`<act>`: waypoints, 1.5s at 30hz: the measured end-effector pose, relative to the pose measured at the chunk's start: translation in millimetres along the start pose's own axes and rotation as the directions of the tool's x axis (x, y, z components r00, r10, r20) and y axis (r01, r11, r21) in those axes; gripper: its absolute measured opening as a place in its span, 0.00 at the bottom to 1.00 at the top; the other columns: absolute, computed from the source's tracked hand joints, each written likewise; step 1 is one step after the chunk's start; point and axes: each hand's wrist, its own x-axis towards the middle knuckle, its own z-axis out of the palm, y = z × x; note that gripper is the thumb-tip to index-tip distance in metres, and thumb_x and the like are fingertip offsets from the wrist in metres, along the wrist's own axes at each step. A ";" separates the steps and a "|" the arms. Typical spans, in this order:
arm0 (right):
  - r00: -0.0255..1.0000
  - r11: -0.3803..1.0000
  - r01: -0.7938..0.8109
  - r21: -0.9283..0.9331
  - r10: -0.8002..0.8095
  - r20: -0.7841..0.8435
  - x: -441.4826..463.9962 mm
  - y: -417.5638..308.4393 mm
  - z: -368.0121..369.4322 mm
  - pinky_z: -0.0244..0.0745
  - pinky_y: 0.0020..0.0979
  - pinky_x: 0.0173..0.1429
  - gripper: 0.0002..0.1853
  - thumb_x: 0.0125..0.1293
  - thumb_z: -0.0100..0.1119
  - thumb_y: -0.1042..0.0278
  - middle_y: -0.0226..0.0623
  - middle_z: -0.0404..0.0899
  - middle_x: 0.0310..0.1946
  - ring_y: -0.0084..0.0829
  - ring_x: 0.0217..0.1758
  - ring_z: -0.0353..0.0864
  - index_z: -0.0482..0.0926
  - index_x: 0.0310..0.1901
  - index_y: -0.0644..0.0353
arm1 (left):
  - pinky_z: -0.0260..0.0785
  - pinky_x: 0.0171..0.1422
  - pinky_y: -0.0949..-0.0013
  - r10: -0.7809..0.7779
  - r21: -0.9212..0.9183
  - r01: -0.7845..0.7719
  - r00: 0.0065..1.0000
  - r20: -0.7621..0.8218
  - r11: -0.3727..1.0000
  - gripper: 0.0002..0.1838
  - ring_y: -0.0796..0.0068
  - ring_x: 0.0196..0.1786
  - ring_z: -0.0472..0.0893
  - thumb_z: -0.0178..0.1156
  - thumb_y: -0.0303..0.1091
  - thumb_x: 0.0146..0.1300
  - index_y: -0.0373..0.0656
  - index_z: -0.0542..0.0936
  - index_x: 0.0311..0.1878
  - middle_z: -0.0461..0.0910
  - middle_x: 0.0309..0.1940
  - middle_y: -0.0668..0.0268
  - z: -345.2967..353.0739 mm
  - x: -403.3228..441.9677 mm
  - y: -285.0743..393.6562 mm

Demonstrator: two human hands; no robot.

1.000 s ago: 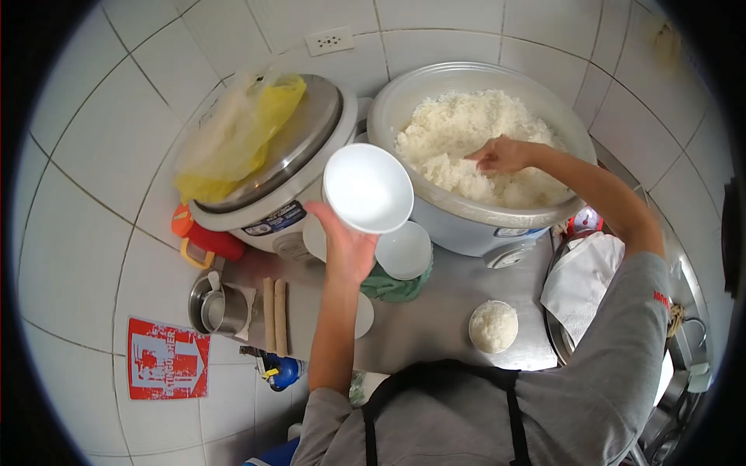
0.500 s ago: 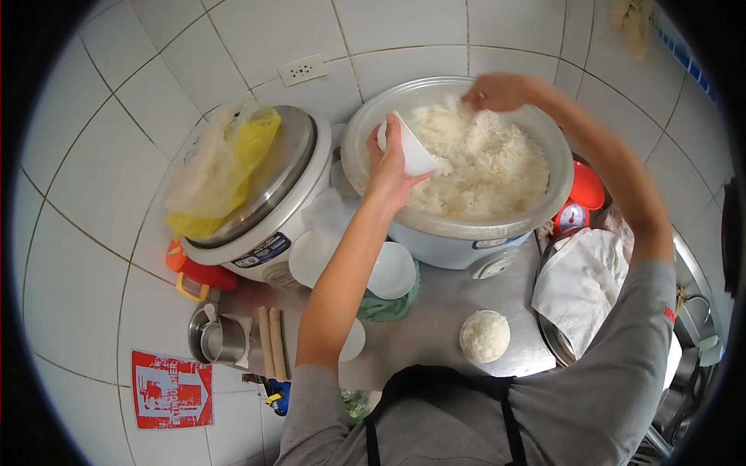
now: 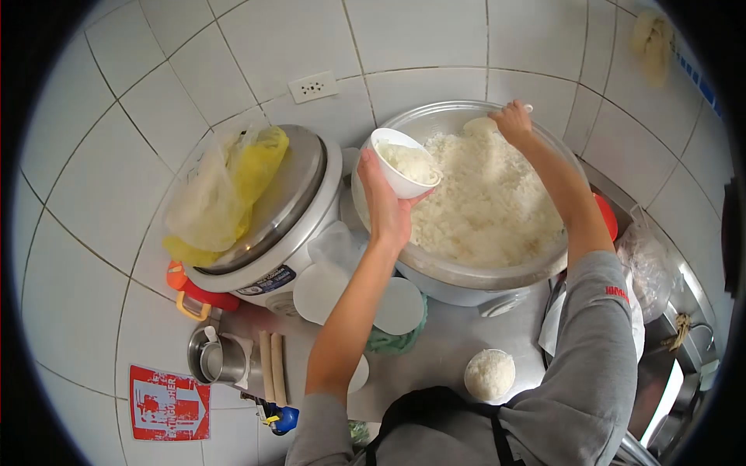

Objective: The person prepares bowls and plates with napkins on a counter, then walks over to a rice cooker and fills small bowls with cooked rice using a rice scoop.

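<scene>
A white bowl (image 3: pixel 423 189) partly filled with rice is tilted in my left hand (image 3: pixel 386 206), the fingers curled round its outside. It hangs over the left rim of a large rice cooker (image 3: pixel 497 275). White cooked rice (image 3: pixel 489 213) fills much of that pot. My right hand (image 3: pixel 513 124) grips the handle of a pale rice paddle (image 3: pixel 480 129) near the pot's far edge. The paddle's broad end points left over the rice; its handle tip pokes out beyond my fist. Close to my body, another bowl heaped with rice (image 3: pixel 490 374) stands on the metal counter (image 3: pixel 435 353).
Left stands a second cooker (image 3: pixel 311 210) with yellow and clear plastic bags (image 3: pixel 249 190) on its lid. White bowls (image 3: pixel 400 307) and a green cloth (image 3: pixel 400 340) lie under my left forearm. Wooden sticks (image 3: pixel 272 365) and a metal cup (image 3: pixel 221 359) are farther left.
The bowl has turned from steeply tipped to more upright, showing rice inside. My right hand has shifted slightly right, and the paddle is now visible. The view has moved a little.
</scene>
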 end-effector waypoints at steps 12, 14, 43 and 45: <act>0.991 0.971 0.128 0.204 -0.119 -0.058 -12.3 -21.4 -16.3 0.57 0.33 0.53 0.19 0.60 0.47 0.73 0.30 0.79 0.25 0.29 0.33 0.77 0.77 0.48 0.36 | 0.66 0.58 0.48 0.166 -0.051 -0.171 0.983 -0.082 0.984 0.44 0.59 0.63 0.63 0.34 0.72 0.58 0.44 0.51 0.66 0.56 0.62 0.56 -2.3 1.7 -2.9; 0.973 0.953 0.230 0.196 -0.219 -0.077 -19.2 -24.5 -16.8 0.57 0.33 0.52 0.18 0.61 0.48 0.72 0.30 0.78 0.25 0.28 0.34 0.76 0.77 0.49 0.36 | 0.66 0.58 0.48 0.166 -0.036 -0.169 0.983 -0.077 0.985 0.44 0.59 0.63 0.63 0.34 0.72 0.58 0.45 0.50 0.66 0.55 0.62 0.56 -2.9 2.2 -4.1; 0.416 0.300 -0.413 0.860 -0.778 0.471 -140.6 -13.7 -85.5 0.68 0.26 0.36 0.15 0.53 0.47 0.75 0.32 0.75 0.31 0.23 0.32 0.72 0.75 0.43 0.65 | 0.69 0.53 0.45 0.155 0.061 -0.150 0.985 -0.075 0.987 0.39 0.53 0.61 0.64 0.39 0.66 0.60 0.47 0.46 0.64 0.54 0.61 0.55 -5.0 4.4 -5.9; 0.439 0.159 -0.480 0.863 -0.808 0.394 -129.1 -5.2 -71.6 0.67 0.25 0.34 0.10 0.54 0.47 0.75 0.30 0.73 0.28 0.21 0.31 0.71 0.75 0.38 0.63 | 0.69 0.53 0.45 0.124 0.095 -0.115 0.988 -0.095 0.989 0.39 0.54 0.60 0.64 0.40 0.66 0.60 0.47 0.47 0.64 0.55 0.60 0.55 -2.0 -1.3 0.3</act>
